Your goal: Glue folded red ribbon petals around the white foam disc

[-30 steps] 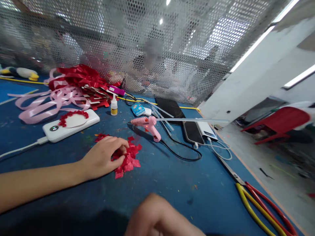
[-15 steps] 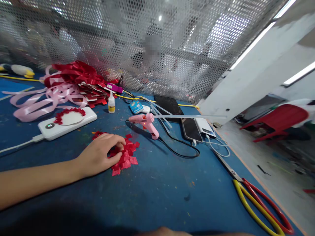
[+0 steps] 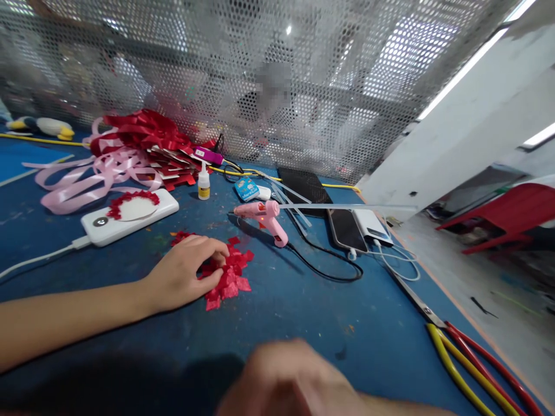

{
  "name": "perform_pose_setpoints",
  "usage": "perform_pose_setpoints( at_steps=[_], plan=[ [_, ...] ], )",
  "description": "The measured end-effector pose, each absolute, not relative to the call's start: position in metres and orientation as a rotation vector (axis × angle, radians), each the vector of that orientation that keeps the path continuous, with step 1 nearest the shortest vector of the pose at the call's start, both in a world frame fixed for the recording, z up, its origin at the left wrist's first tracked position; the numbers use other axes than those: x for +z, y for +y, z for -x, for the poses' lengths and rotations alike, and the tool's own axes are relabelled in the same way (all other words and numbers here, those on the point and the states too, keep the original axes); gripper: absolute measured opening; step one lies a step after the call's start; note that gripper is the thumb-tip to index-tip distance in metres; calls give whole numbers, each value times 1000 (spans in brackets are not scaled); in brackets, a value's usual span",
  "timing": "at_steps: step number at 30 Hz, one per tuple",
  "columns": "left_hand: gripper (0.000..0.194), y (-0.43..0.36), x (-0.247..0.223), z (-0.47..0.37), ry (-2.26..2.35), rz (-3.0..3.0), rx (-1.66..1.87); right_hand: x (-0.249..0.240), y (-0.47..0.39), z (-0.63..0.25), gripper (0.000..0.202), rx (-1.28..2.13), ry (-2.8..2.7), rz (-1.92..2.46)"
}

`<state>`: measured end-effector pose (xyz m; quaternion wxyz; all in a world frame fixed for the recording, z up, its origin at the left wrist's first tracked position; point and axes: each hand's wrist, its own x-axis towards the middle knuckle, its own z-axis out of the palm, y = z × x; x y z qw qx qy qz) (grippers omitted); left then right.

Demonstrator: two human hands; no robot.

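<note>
My left hand point(image 3: 187, 270) rests on the pile of red fabric pieces point(image 3: 232, 277), fingers curled over its left side with thumb and index finger apart. Whether a piece is between the fingertips is hard to see. At the bottom centre, my right hand point(image 3: 290, 381) is raised near the camera and blurred, its fingers smeared by motion. Behind the pile a pink glue gun point(image 3: 262, 215) stands on the blue table with a long clear glue stick in its back. A white disc with a red ruffled edge point(image 3: 137, 207) lies on a white power bank point(image 3: 130, 222) at left.
Red and pink ribbons point(image 3: 102, 173) heap at the back left beside a small glue bottle point(image 3: 203, 182). A phone point(image 3: 346, 230), a second power bank point(image 3: 372, 225) and cables lie at right. Large scissors point(image 3: 437, 323) lie along the right edge point(image 3: 472, 323). Perforated metal point(image 3: 321, 104) stands behind.
My right hand has risen into view from the bottom edge. My left hand keeps its place on the red pieces. The whole view has shifted slightly, with things now a little further right.
</note>
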<state>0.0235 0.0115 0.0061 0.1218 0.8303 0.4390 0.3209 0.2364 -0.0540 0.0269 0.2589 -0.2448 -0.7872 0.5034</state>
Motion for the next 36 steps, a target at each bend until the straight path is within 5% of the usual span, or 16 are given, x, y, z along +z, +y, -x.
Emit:
perform_pose_setpoints(
  at_steps=[3, 7, 14, 36],
  plan=[
    [18, 11, 5, -23, 1267, -2436, 987, 38, -24, -223, 30, 1374, -1817, 632],
    [17, 10, 4, -22, 1158, -2515, 1052, 31, 14, -220, 6, 739, -1899, 944],
    [15, 9, 2, -21, 1071, -2643, 1108, 14, 18, -220, 5, 455, -2331, 905],
    [13, 6, 5, -24, 1079, -2743, 1099, 10, 12, -217, 15, 146, -2374, 895]
  ],
)
